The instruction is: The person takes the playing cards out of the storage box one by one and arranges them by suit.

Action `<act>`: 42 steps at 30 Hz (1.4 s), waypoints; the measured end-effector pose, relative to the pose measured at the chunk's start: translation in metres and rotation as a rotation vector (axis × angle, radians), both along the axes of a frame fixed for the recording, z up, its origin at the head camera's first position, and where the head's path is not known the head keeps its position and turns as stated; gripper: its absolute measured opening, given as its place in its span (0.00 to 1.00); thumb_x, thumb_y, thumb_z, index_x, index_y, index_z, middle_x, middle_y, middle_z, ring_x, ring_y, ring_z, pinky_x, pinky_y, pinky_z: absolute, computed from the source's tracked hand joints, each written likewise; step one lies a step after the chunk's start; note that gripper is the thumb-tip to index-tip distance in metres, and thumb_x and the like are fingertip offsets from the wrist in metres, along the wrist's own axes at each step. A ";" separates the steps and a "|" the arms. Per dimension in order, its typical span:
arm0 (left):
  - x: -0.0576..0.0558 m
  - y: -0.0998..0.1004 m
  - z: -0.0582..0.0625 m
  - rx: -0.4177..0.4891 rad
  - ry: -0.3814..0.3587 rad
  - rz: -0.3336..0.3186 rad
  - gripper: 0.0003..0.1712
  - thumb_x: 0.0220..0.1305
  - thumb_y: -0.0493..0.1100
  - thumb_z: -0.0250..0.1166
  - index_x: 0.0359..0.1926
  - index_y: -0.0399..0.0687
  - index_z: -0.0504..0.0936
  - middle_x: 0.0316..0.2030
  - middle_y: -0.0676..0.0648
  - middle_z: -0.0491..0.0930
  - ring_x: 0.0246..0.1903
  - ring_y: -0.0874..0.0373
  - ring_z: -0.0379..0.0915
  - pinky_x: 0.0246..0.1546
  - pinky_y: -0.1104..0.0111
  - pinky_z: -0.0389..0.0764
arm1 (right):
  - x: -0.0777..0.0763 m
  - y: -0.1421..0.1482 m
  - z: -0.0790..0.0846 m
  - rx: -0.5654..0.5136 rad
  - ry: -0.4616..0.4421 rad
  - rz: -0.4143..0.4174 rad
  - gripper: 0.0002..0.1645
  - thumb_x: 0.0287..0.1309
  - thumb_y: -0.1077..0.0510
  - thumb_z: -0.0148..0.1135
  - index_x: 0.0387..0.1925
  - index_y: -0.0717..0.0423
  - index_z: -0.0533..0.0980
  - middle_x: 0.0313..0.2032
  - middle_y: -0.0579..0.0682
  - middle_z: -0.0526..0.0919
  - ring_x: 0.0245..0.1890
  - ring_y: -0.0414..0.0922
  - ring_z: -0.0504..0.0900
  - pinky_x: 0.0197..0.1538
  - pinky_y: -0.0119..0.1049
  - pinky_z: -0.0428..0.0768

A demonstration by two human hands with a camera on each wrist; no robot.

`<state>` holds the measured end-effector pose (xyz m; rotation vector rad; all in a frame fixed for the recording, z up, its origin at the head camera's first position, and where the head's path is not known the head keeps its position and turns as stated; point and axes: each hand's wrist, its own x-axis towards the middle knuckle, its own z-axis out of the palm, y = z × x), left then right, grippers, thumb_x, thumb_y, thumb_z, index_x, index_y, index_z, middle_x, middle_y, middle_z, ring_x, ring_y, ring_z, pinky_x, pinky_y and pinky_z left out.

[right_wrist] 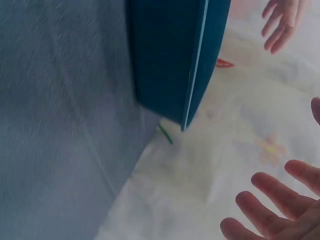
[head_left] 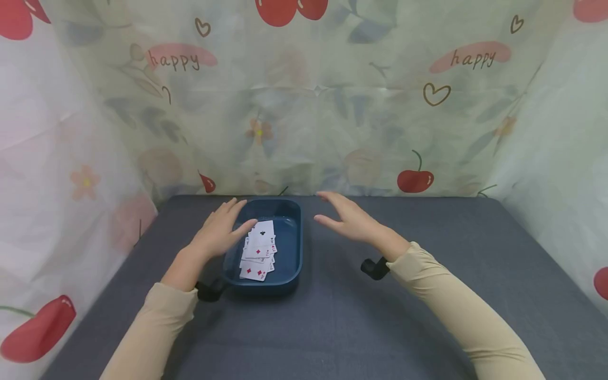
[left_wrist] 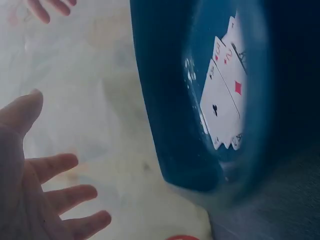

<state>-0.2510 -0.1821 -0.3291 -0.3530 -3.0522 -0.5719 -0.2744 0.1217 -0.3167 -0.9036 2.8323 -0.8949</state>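
A dark blue rectangular bin (head_left: 287, 264) stands on the grey table, with several playing cards (head_left: 258, 250) lying overlapped inside it. Clubs and diamonds show on the upper cards. My left hand (head_left: 216, 232) hovers over the bin's left side, fingers spread, holding nothing; in the left wrist view its fingers (left_wrist: 72, 197) are apart from the bin. To the right of the bin, my right hand (head_left: 353, 219) is raised in the air with thumb and fingers parted and nothing in it. The right wrist view shows its fingers (right_wrist: 280, 200) extended, away from the bin's outer wall (right_wrist: 165, 55).
The grey cloth-covered table (head_left: 332, 338) reaches back to a printed curtain (head_left: 323, 132), which also hangs along both sides. Black wrist-mounted devices sit under each wrist, the right one (head_left: 375, 268) just above the table.
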 end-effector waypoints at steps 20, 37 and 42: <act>0.008 -0.040 -0.036 0.221 -0.099 0.017 0.33 0.70 0.53 0.48 0.69 0.41 0.56 0.68 0.32 0.57 0.67 0.34 0.51 0.65 0.41 0.55 | -0.024 -0.071 -0.012 -0.158 -0.164 0.038 0.33 0.62 0.49 0.56 0.65 0.54 0.61 0.58 0.56 0.75 0.60 0.51 0.73 0.62 0.46 0.71; 0.005 -0.048 -0.058 0.380 -0.161 -0.044 0.28 0.72 0.49 0.47 0.68 0.44 0.60 0.67 0.33 0.61 0.63 0.34 0.61 0.61 0.43 0.65 | -0.039 -0.135 -0.021 -0.301 -0.368 -0.129 0.31 0.60 0.51 0.59 0.63 0.57 0.65 0.56 0.60 0.77 0.56 0.53 0.77 0.57 0.45 0.76; 0.007 -0.048 -0.062 0.406 -0.189 -0.028 0.27 0.72 0.49 0.46 0.68 0.46 0.60 0.68 0.34 0.59 0.65 0.35 0.59 0.62 0.43 0.63 | -0.041 -0.147 -0.033 -0.296 -0.400 -0.214 0.30 0.59 0.51 0.60 0.61 0.58 0.67 0.55 0.60 0.77 0.53 0.53 0.78 0.55 0.45 0.77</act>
